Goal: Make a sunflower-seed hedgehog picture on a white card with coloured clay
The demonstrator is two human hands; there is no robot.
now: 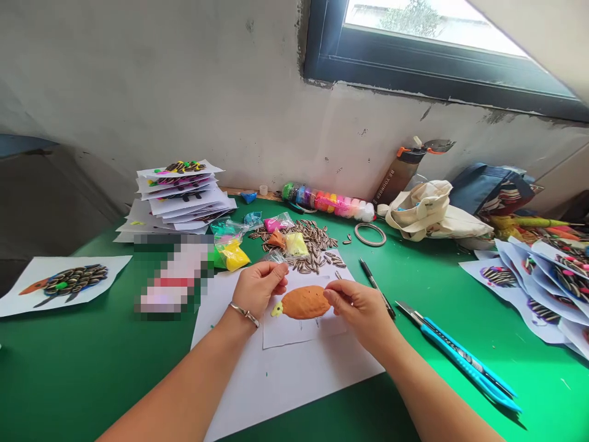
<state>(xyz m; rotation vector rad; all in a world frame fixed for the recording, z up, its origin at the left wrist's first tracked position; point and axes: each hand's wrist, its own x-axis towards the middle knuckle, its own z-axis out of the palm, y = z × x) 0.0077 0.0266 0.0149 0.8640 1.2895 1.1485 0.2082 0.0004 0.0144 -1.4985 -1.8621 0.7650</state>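
Note:
An orange clay oval (pixel 307 303) with a pale yellow clay head (pixel 277 309) and a dark eye lies on a small white paper (pixel 285 336). Two drawn legs show below it. My left hand (pixel 258 285) is closed in a pinch above the head; what is between its fingertips, if anything, cannot be made out. At the oval's right end, my right hand (pixel 361 307) is also pinched, its fingertips at the clay edge and their contents hidden. Striped sunflower seeds (pixel 317 242) are heaped just beyond, with bags of yellow clay (pixel 232 255) and pale yellow clay (pixel 296 244) beside them.
A larger white sheet (pixel 239 380) lies underneath. To the right are a black pen (pixel 376 285), a blue utility knife (pixel 464 356) and a tape roll (pixel 370 234). Stacked seed pictures (pixel 184 199) stand at back left; more pictures (pixel 534 288) lie right. A bottle (pixel 398 175) leans by the wall.

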